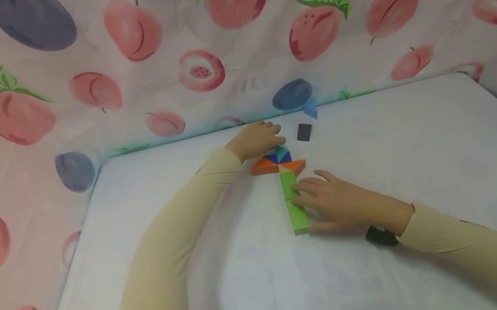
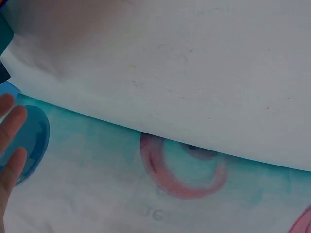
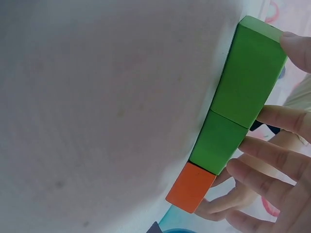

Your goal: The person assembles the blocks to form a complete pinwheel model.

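Note:
Two green blocks, the farther block (image 1: 290, 185) and the nearer block (image 1: 298, 218), lie end to end on the white table. My right hand (image 1: 339, 203) rests along their right side, its fairly straight fingers touching them; the thumb (image 3: 299, 51) meets the near end. Beyond them sit orange triangular pieces (image 1: 264, 167), blue triangles (image 1: 285, 158) and a teal triangle (image 1: 280, 151), grouped closely. My left hand (image 1: 256, 140) is just behind and left of the teal triangle, fingers loosely extended, gripping nothing visible. In the left wrist view only some fingers (image 2: 12, 126) show.
A dark rectangular piece (image 1: 304, 132) lies beyond the group, and a light blue piece (image 1: 310, 111) sits at the table's back edge. A fruit-printed cloth (image 1: 192, 32) hangs behind the white table (image 1: 402, 150). A dark object (image 1: 381, 237) shows under the right wrist.

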The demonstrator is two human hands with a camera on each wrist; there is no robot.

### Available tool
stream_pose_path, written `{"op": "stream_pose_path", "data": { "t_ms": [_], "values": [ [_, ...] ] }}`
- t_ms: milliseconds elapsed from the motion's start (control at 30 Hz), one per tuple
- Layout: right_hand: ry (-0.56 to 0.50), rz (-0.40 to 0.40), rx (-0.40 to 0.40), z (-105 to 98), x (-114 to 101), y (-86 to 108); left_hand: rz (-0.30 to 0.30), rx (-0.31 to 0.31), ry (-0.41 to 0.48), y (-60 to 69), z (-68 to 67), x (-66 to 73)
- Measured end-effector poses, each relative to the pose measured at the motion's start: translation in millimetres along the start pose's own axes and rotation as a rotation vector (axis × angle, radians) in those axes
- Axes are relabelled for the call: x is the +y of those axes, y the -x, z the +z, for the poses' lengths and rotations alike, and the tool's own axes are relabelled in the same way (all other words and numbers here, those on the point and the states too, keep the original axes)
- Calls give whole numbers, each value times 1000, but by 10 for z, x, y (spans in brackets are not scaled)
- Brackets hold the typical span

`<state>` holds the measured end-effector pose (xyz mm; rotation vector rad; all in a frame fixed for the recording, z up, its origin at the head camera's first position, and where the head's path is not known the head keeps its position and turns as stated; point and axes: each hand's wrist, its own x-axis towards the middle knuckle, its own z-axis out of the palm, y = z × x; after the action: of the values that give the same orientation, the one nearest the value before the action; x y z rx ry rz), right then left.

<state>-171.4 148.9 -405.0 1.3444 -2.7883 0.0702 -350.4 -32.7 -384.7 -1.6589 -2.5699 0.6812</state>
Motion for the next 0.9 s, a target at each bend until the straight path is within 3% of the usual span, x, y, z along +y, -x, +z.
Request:
{"op": "stream_pose_path", "data": {
  "t_ms": [900],
  "values": [
    [27,8,6,-13,-4,-7,23,10,-33,32,41,17]
  ]
}}
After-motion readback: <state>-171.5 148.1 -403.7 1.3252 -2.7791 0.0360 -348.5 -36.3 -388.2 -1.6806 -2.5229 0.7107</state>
